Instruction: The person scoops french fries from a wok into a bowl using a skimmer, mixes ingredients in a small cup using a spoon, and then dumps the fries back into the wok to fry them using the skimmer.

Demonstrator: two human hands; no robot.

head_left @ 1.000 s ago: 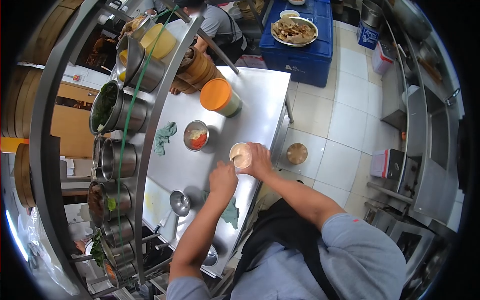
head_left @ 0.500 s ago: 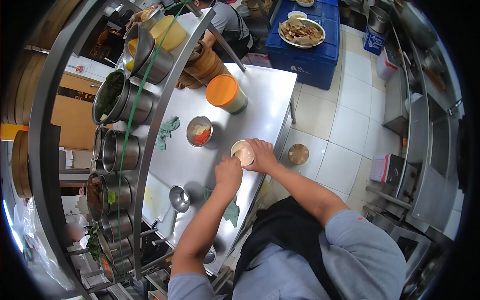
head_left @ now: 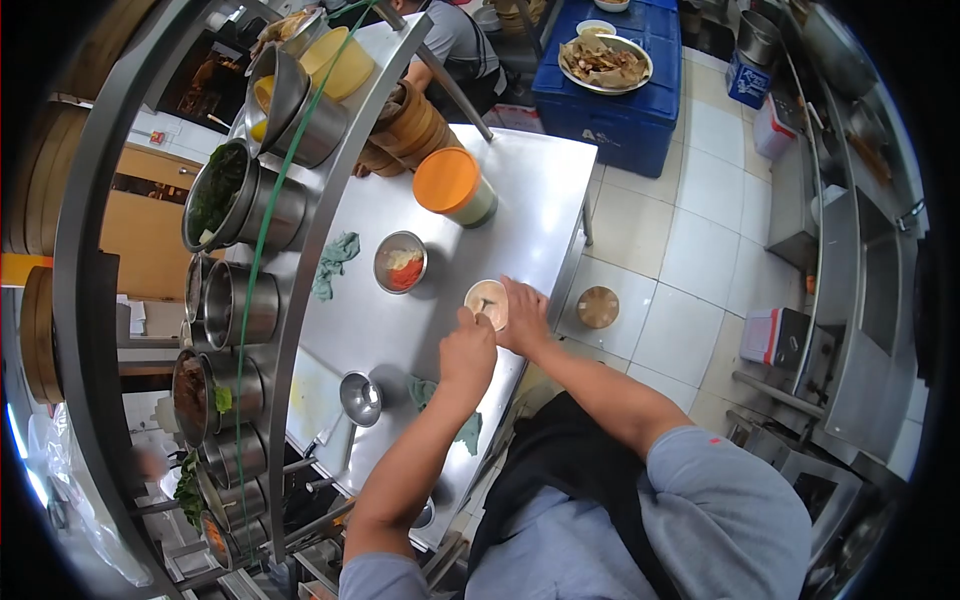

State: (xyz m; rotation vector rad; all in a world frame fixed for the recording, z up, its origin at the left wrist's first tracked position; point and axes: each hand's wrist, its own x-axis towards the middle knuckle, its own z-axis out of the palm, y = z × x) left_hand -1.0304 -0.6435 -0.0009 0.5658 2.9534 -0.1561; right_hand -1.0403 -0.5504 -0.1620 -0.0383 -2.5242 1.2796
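Note:
My right hand is wrapped round the far side of a small white cup near the table's right edge. Pale orange, creamy sauce fills the cup. Over its near rim, my left hand is closed on a thin utensil whose tip dips into the sauce; most of the utensil is hidden. Beyond the cup stands a metal bowl with chopped red and pale yellow pieces. A jar with an orange lid stands farther back. Nearer to me lies an empty metal bowl.
Green cloths lie on the steel table. A rack with metal pots runs along the left. A person is behind stacked bamboo steamers. A blue cooler bears a plate of food.
The view has shifted slightly. My left hand has moved a little to the right at the cup's rim, and the utensil's tip shows at another place in the sauce. My right hand stays round the cup.

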